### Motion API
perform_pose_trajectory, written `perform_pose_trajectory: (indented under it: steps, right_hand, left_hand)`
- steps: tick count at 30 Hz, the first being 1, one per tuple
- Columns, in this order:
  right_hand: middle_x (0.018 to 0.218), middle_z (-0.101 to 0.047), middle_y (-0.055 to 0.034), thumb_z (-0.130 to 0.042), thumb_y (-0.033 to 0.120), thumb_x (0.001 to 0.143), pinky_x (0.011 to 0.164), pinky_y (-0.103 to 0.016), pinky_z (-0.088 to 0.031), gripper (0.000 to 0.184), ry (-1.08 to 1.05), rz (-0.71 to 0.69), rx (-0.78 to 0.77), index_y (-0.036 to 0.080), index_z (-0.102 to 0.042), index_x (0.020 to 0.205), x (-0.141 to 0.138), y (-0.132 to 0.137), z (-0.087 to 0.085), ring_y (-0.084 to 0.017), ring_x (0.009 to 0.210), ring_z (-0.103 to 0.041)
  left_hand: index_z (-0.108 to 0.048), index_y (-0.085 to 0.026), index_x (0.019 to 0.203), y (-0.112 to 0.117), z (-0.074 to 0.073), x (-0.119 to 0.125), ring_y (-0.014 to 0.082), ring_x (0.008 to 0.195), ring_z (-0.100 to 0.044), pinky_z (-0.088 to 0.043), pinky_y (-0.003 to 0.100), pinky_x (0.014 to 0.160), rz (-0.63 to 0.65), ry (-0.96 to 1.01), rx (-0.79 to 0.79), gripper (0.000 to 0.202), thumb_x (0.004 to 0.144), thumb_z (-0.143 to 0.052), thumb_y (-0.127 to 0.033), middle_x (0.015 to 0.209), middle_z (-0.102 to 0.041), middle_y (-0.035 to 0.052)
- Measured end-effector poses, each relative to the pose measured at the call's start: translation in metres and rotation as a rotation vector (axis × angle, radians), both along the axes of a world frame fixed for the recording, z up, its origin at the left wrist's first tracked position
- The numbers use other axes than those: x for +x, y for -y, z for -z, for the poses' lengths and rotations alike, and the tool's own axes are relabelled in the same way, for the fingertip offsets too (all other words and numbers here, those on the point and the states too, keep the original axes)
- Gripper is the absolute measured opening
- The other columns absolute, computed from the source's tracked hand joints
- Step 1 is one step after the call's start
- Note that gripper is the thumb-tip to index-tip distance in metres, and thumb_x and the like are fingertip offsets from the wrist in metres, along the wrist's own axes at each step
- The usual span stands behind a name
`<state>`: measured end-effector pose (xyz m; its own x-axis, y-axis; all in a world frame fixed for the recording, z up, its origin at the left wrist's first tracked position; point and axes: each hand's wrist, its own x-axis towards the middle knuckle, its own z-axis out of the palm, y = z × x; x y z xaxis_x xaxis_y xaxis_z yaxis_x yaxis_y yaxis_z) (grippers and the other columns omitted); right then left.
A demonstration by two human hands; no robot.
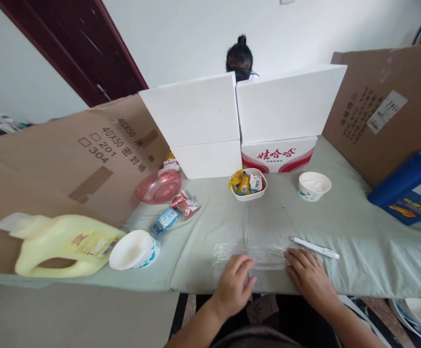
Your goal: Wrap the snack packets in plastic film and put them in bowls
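A flat strip of clear, wrinkled plastic (268, 258), perhaps a bag, lies on the cloth near the table's front edge. My left hand (234, 282) is at its left part, fingers loosely bent and thumb apart. Over its right end rests my right hand (310, 278), with the fingers lying fairly flat. Just beyond the right fingers is a white pen (315, 247). Further back, a white bowl (249, 196) holds several wrapped snacks (246, 182). To its right stands a paper bowl (314, 187) with a blue pattern.
At left are a yellow jug (65, 241), tipped stacked paper bowls (134, 250), snack packets (165, 220) and a pink plastic dish (158, 187). A blue bottle (410, 186) leans at right. White boards (206, 116) and cardboard (119, 159) wall the table; a person (240, 58) sits behind.
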<state>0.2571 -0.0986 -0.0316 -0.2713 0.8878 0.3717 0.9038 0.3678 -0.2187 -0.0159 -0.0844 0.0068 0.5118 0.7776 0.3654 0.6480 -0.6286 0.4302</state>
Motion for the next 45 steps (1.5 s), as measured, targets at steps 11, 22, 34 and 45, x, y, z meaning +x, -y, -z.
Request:
perform_pose_trajectory:
  steps: [11,22,34,45]
  right_hand:
    - [0.089,-0.064,-0.0050,-0.039,0.019,0.095,0.078,-0.034,-0.048,0.023,-0.258,-0.188,-0.325,0.021,-0.063,0.094,-0.010,0.016,-0.047,-0.019,0.087,-0.058]
    - [0.120,-0.065,-0.0031,-0.049,0.011,0.085,0.097,-0.038,-0.041,0.037,-0.121,-0.429,-0.303,0.025,-0.065,0.114,-0.044,-0.020,-0.038,-0.022,0.115,-0.050]
    - [0.116,-0.064,0.0007,-0.044,0.001,0.073,0.091,-0.036,-0.038,0.048,-0.136,-0.385,-0.366,0.028,-0.066,0.107,-0.050,-0.017,-0.038,-0.020,0.108,-0.048]
    - [0.103,-0.060,-0.0096,-0.036,0.002,0.082,0.087,-0.039,-0.045,0.032,-0.346,-0.330,-0.120,0.019,-0.060,0.097,-0.053,-0.014,-0.034,-0.021,0.100,-0.052]
  left_hand:
    - [-0.054,-0.024,0.127,0.016,0.034,0.051,0.0285,0.122,-0.049,-0.041,0.046,0.102,0.340,-0.153,0.030,0.044,0.086,-0.063,-0.035,0.123,-0.062,0.0077]
    - [-0.064,-0.020,0.101,0.024,0.017,0.035,0.0183,0.098,-0.065,-0.051,0.033,0.090,0.420,0.268,-0.159,0.025,0.097,-0.041,-0.030,0.099,-0.072,0.0065]
    - [-0.060,-0.018,0.066,-0.043,0.020,0.010,0.0244,0.087,-0.054,-0.048,0.042,0.078,-0.420,0.011,0.017,0.018,0.077,-0.073,-0.023,0.086,-0.060,0.0058]
    - [-0.047,-0.014,0.124,-0.042,0.037,0.010,0.0286,0.095,-0.055,-0.048,0.044,0.084,-0.462,0.003,0.062,0.055,0.079,-0.071,-0.036,0.101,-0.060,0.0099]
